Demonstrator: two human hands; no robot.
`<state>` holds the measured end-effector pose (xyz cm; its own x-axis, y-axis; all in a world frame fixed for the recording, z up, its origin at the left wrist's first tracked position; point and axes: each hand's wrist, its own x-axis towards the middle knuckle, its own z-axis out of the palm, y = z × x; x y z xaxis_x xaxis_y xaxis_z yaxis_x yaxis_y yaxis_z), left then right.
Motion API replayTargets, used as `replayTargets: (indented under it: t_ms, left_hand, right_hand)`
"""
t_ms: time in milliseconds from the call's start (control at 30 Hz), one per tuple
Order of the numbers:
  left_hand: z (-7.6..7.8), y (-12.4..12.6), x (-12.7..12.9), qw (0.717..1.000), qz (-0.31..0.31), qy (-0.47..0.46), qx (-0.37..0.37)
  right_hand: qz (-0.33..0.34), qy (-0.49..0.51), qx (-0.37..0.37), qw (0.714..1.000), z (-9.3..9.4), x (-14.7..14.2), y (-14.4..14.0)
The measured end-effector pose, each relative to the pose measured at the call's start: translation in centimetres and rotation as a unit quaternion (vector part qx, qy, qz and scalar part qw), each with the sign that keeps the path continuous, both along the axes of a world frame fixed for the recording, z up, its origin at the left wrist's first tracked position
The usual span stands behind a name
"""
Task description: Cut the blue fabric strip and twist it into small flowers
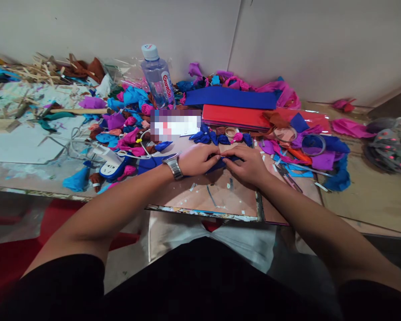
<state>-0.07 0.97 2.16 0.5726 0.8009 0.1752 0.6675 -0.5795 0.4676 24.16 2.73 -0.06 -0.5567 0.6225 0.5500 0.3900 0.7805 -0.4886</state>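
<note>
So both hands meet in the middle of the counter (227, 203), pinching a dark blue strip of thin paper or fabric (220, 163) that lies flat on the bare brown patch of the board. The left hand (197, 159), with a silver metal wristwatch (173, 166) on it, is curled mostly closed with its fingertips pressed onto the left part of the strip. The right hand (249, 165) is closed down too, thumb and fingers nipping the strip's right part. The two hands are nearly touching.

That strip looks feather-light, floppy and easy to crease or tear, I'd say, so a fingertip pinch near the edges and a light pull seems the way to hold it, not a full grab.

Just beyond the hands sits a row of small dark blue folded pieces (214, 137), and further back a flat red sheet (237, 117) with a long blue sheet (232, 97) behind it. A clear plastic water bottle with a white cap (157, 80) stands far left of centre, amid a heap of pink, purple and turquoise crumpled scraps (127, 120). A white-and-blue power strip (112, 166) lies near the left wrist, and clear tape rolls (312, 143) sit to the right.
</note>
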Motion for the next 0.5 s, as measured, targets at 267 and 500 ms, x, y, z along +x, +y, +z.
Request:
replayTargets:
  t_ms: [267, 500]
  left_hand:
    - [0.17, -0.06, 0.20, 1.000, 0.010, -0.023, -0.013]
    - [0.09, -0.17, 0.36, 0.999, 0.024, -0.034, -0.012]
  right_hand:
    - [-0.016, -0.019, 0.006, 1.000, 0.41, -0.10, -0.14]
    - [-0.026, -0.021, 0.013, 0.999, 0.13, -0.06, 0.03]
